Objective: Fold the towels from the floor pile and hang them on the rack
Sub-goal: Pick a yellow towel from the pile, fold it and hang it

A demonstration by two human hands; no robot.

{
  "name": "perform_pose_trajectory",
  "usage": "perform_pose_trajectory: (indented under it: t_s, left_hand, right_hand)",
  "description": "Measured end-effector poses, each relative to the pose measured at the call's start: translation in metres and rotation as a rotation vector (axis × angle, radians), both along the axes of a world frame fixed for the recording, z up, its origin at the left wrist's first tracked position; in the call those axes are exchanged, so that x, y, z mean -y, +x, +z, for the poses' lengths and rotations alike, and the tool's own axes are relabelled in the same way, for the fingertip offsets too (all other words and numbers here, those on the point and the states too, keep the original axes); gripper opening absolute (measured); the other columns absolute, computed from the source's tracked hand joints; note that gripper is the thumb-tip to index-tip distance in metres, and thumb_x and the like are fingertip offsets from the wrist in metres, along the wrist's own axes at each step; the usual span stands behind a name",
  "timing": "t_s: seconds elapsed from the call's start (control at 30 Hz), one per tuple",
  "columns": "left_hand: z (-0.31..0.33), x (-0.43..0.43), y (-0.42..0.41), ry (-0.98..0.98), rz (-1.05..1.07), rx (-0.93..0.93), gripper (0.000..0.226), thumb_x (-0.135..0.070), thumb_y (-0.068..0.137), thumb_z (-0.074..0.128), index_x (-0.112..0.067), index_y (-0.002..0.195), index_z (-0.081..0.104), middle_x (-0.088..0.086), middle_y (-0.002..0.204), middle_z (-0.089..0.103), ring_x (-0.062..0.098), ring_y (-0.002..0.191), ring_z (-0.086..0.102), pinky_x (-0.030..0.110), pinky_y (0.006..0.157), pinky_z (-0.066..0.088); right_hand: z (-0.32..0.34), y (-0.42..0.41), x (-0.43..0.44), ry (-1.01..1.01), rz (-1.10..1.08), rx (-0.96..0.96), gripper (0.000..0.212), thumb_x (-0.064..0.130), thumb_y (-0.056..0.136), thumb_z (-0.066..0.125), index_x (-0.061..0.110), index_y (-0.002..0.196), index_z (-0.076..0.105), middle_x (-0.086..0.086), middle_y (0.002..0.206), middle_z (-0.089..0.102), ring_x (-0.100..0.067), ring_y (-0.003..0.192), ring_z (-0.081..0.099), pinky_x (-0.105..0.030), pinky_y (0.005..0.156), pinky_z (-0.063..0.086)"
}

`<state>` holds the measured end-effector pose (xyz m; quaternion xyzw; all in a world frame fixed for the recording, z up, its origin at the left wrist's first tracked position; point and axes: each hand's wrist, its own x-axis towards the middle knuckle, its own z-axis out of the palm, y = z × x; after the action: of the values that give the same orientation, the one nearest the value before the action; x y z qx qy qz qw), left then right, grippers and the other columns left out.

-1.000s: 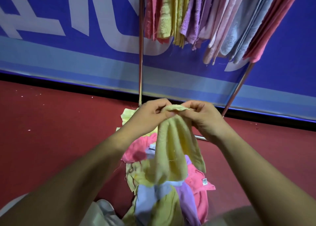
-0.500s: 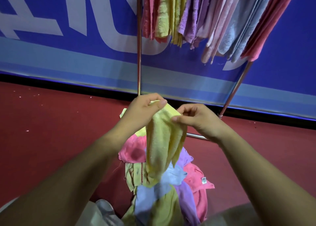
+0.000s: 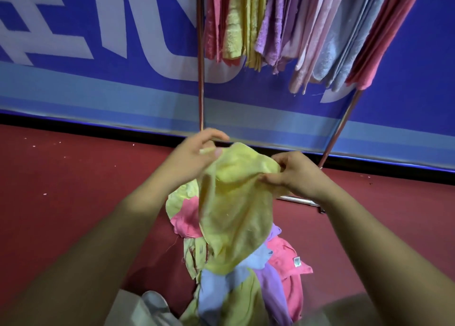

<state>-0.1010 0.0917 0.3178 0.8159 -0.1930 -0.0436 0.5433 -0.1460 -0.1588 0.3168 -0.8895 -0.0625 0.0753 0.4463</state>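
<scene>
A yellow towel [image 3: 234,207] hangs in front of me, spread between both hands. My left hand [image 3: 194,155] pinches its top left corner. My right hand [image 3: 293,173] pinches the top right edge. Below it, on the red floor, lies the pile of towels [image 3: 278,274] in pink, blue, purple and yellow; the held towel covers its middle. The rack [image 3: 201,84] stands behind the pile, its metal poles running down to a base bar. Several folded towels [image 3: 290,25] in pink, yellow, purple and blue hang from its top.
A blue banner wall [image 3: 98,67] with large white letters stands right behind the rack. Red floor [image 3: 73,190] stretches to the left and right of the pile. A pale piece of cloth [image 3: 145,308] lies at the bottom edge near my left arm.
My hands have moved apart along the towel's top edge, so the bunched towel now hangs spread out wider. The pile and rack have not moved.
</scene>
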Motion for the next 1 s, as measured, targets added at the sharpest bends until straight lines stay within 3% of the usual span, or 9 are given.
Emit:
perform_pose_trajectory:
  t_s: [0.07,0.17,0.27,0.4,0.57,0.7,0.8,0.87,1.0]
  left_hand:
    - [-0.006,0.008,-0.008,0.045,-0.254,-0.104,0.047,-0.005,0.098,0.057,-0.03,0.138,0.05,-0.015,0.06,0.036,0.004,0.056,0.032,0.018,0.051,0.029]
    - [-0.016,0.019,-0.018,0.16,-0.415,-0.207,0.06,-0.01,0.098,0.059,-0.039,0.145,0.037,-0.017,0.086,0.06,-0.003,0.077,0.053,0.01,0.07,0.042]
    - [-0.015,0.022,-0.018,0.155,-0.389,-0.24,0.031,-0.014,0.096,0.06,-0.028,0.123,0.057,-0.012,0.104,0.068,-0.006,0.092,0.063,0.011,0.079,0.047]
    - [-0.016,0.019,-0.006,0.163,-0.119,-0.001,0.006,-0.033,0.084,0.061,-0.036,0.089,0.063,0.001,0.112,0.072,0.014,0.114,0.064,0.038,0.1,0.046]
    - [-0.015,0.02,-0.001,0.018,0.16,-0.045,0.019,-0.034,0.084,0.063,-0.02,0.095,0.069,0.004,0.096,0.073,0.015,0.092,0.066,0.042,0.094,0.05]
    - [-0.019,0.014,0.006,-0.091,0.35,-0.087,0.018,-0.036,0.079,0.058,-0.026,0.089,0.068,0.004,0.09,0.073,0.028,0.089,0.068,0.049,0.091,0.053]
    - [-0.02,0.014,0.007,-0.106,0.36,-0.051,0.013,-0.021,0.09,0.061,-0.03,0.098,0.066,0.005,0.091,0.072,0.024,0.083,0.066,0.04,0.082,0.054]
    - [-0.019,0.014,0.007,-0.111,0.299,-0.043,0.025,-0.008,0.094,0.058,-0.029,0.106,0.064,0.003,0.071,0.059,0.023,0.063,0.05,0.034,0.066,0.047]
    - [-0.012,0.016,0.0,-0.142,0.171,-0.103,0.02,-0.006,0.093,0.061,-0.022,0.092,0.073,0.013,0.072,0.056,0.021,0.069,0.049,0.03,0.066,0.044]
  right_hand:
    - [0.006,-0.007,-0.012,0.075,0.093,-0.015,0.027,0.008,0.084,0.079,0.012,0.067,0.059,0.012,0.052,0.052,-0.001,0.047,0.046,-0.017,0.049,0.038]
    - [0.008,-0.011,-0.024,0.078,0.2,-0.007,0.02,0.005,0.084,0.077,0.006,0.072,0.062,0.01,0.055,0.053,-0.002,0.049,0.047,-0.019,0.051,0.039]
    - [0.007,-0.012,-0.023,0.055,0.214,-0.02,0.019,0.006,0.084,0.078,0.009,0.071,0.064,0.009,0.058,0.055,-0.001,0.051,0.049,-0.016,0.053,0.04]
    - [0.003,-0.006,-0.01,-0.017,0.121,0.025,0.015,0.015,0.084,0.08,0.008,0.077,0.068,0.01,0.061,0.057,-0.002,0.055,0.048,-0.022,0.055,0.04]
    - [-0.005,0.005,0.008,0.006,-0.083,0.068,0.017,0.021,0.09,0.074,0.011,0.077,0.07,-0.003,0.064,0.066,-0.009,0.06,0.055,-0.032,0.065,0.048]
    - [-0.012,0.009,0.008,0.062,-0.226,0.127,0.026,0.023,0.09,0.074,0.011,0.07,0.062,0.007,0.06,0.052,-0.004,0.053,0.039,-0.024,0.056,0.034]
    - [-0.013,0.008,0.0,0.125,-0.246,0.174,0.024,0.02,0.091,0.072,0.008,0.072,0.065,0.001,0.06,0.058,-0.004,0.05,0.042,-0.017,0.053,0.035]
    - [-0.012,0.008,-0.002,0.189,-0.297,0.207,0.023,0.018,0.093,0.07,0.002,0.076,0.067,-0.003,0.058,0.06,-0.003,0.046,0.043,-0.015,0.05,0.035]
    - [-0.013,0.01,0.003,0.239,-0.351,0.227,0.021,0.019,0.094,0.068,0.003,0.079,0.069,0.0,0.054,0.062,-0.004,0.046,0.048,-0.018,0.053,0.038]
